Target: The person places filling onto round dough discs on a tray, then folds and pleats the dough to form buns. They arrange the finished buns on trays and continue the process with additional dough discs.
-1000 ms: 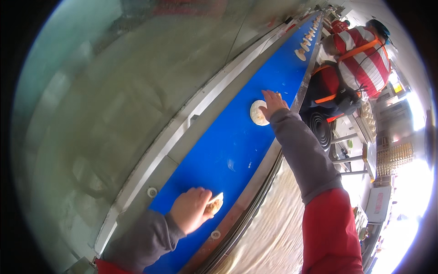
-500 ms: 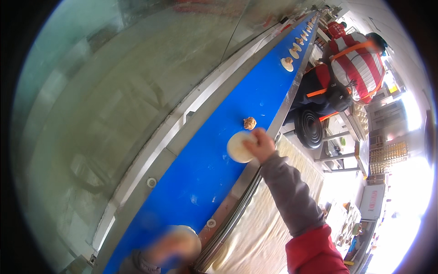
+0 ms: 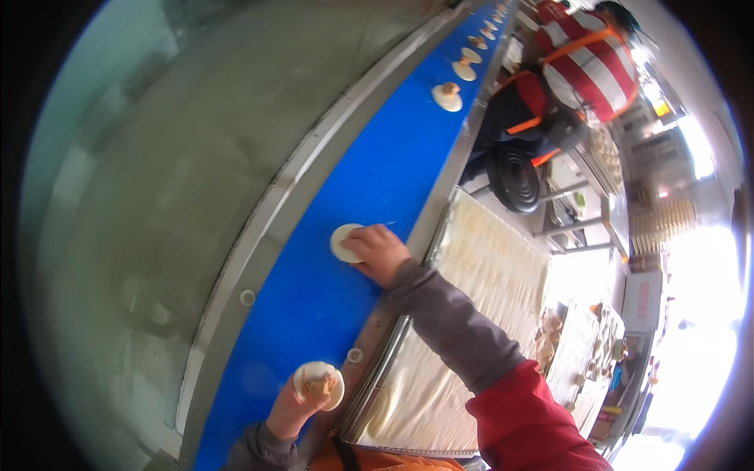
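On the blue conveyor belt, near the lower edge of the view, my left hand (image 3: 287, 410) grips a round dough wrapper (image 3: 337, 388) from beneath and beside it. A lump of brown filling (image 3: 317, 386) sits on that wrapper. Farther up the belt, my right hand (image 3: 382, 253) has its fingers curled over a second pale dough round (image 3: 339, 242). The back of the hand covers part of this round, and anything under it is hidden.
More dough rounds topped with filling (image 3: 448, 96) lie in a row up the belt (image 3: 377, 169). Right of the belt is a cloth-covered tray (image 3: 479, 275). Beyond it, a co-worker in a red-and-white striped vest (image 3: 589, 67) stands near a round black stool (image 3: 514, 179).
My right hand has moved left and slightly nearer with its dough round. The loose filling lump beside it no longer shows. My left hand, blurred before, now clearly holds filling on its wrapper.
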Action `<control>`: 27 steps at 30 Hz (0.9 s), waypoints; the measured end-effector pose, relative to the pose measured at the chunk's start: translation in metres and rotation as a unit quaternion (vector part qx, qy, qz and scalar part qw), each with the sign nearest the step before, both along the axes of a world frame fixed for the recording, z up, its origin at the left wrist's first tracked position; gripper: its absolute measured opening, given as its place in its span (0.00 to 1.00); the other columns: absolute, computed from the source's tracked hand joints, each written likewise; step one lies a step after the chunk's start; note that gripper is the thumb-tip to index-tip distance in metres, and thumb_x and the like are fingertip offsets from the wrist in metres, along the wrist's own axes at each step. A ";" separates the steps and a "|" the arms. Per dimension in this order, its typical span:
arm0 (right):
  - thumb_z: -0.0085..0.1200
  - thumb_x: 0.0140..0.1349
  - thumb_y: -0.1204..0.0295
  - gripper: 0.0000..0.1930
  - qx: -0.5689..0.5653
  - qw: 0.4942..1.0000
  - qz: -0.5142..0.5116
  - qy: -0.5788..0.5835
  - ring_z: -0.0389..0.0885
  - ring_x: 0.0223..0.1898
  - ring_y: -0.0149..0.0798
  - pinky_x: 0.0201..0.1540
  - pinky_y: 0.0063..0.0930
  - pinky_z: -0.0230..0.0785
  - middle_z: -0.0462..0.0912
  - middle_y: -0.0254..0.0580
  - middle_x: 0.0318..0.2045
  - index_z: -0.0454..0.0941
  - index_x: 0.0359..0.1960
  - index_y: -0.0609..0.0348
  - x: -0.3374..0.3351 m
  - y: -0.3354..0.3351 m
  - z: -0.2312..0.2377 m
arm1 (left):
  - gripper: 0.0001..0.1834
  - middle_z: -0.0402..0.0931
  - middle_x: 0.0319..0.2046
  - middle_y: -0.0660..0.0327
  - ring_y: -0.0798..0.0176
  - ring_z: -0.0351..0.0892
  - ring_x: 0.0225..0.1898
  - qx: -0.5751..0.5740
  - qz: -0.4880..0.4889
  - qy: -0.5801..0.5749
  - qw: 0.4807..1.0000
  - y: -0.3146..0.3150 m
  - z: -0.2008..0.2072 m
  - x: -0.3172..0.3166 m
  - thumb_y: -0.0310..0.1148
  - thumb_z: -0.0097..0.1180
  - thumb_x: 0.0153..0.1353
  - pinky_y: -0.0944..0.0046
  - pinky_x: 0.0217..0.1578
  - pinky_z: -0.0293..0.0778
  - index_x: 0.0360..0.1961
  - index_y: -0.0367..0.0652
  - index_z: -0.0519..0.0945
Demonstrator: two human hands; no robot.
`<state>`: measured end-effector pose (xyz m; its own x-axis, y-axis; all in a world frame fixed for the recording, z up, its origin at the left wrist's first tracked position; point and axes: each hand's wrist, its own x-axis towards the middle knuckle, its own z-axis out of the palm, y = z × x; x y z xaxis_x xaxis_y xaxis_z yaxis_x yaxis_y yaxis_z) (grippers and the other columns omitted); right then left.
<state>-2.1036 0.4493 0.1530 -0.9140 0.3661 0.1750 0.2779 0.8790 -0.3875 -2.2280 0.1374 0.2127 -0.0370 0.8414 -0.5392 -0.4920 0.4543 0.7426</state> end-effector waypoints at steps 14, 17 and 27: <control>0.52 0.68 0.67 0.12 -0.526 0.659 -0.432 0.321 0.78 0.39 0.30 0.42 0.27 0.75 0.78 0.36 0.41 0.73 0.48 0.61 0.264 0.097 0.021 | 0.20 0.77 0.46 0.64 0.70 0.77 0.46 0.191 -0.143 0.091 0.967 0.295 0.011 0.106 0.34 0.61 0.61 0.68 0.47 0.73 0.53 0.39 0.75; 0.55 0.66 0.63 0.16 -0.415 0.768 -0.453 0.180 0.78 0.41 0.34 0.43 0.29 0.74 0.78 0.38 0.41 0.75 0.47 0.60 0.283 0.111 0.017 | 0.22 0.79 0.44 0.55 0.59 0.80 0.42 0.197 -0.171 0.219 0.940 0.359 -0.008 0.148 0.37 0.64 0.58 0.61 0.45 0.76 0.50 0.38 0.74; 0.57 0.59 0.67 0.16 -0.047 0.905 -0.418 0.069 0.76 0.51 0.48 0.51 0.37 0.71 0.78 0.43 0.47 0.78 0.48 0.57 0.277 0.106 0.042 | 0.26 0.73 0.45 0.55 0.49 0.73 0.47 0.244 0.092 0.733 0.628 0.416 -0.028 0.072 0.40 0.67 0.51 0.52 0.45 0.71 0.50 0.43 0.75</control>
